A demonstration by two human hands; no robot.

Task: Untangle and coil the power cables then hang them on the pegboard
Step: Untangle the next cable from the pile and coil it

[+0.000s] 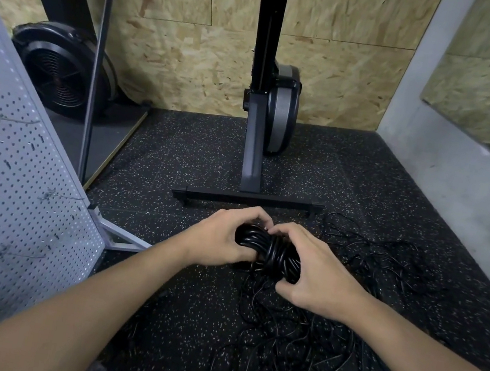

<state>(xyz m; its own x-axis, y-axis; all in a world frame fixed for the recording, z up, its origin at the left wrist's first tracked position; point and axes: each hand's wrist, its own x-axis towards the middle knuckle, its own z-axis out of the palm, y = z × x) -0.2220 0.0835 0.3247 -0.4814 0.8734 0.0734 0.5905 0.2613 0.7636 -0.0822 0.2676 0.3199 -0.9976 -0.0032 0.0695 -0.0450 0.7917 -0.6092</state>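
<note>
Head view looked down on both hands closed round a tight black coil (pixel 272 250) of power cable, held low over the speckled rubber floor (pixel 177 158), straight in front of the person and a touch right of centre. The left hand (pixel 222 239) had its fingers curled under the coil's left end with the thumb over the top. The right hand (pixel 316 276) was curled too, its thumb and fingertips pinching the cross-wraps on the right side.

The cable looked thin, rubber-sheathed and limp, though probably springy enough that the wraps would slacken if either grip eased. The bundle seemed light, and the safest hold was likely across its wrapped waist, where one squeeze pins every turn (a single outer loop would only pull free). From under the coil a loose tangle (pixel 306 355) of the same black cable spread over the floor to the right and back toward the person. Whether it joined the coil could not be told, but if it did it would probably drag and snag on a lift.

At the left stood the grey pegboard (pixel 13 180), tilted in the wide lens, with wire hooks (pixel 56 195) on it and a stand foot (pixel 123 236) reaching toward the hands. Just beyond the hands lay the base bar (pixel 247 200) of an upright exercise machine, near enough to catch a trailing loop. A fan-wheel machine (pixel 62 73) sat behind the pegboard, and a grey wall (pixel 461 187) closed the right side.
</note>
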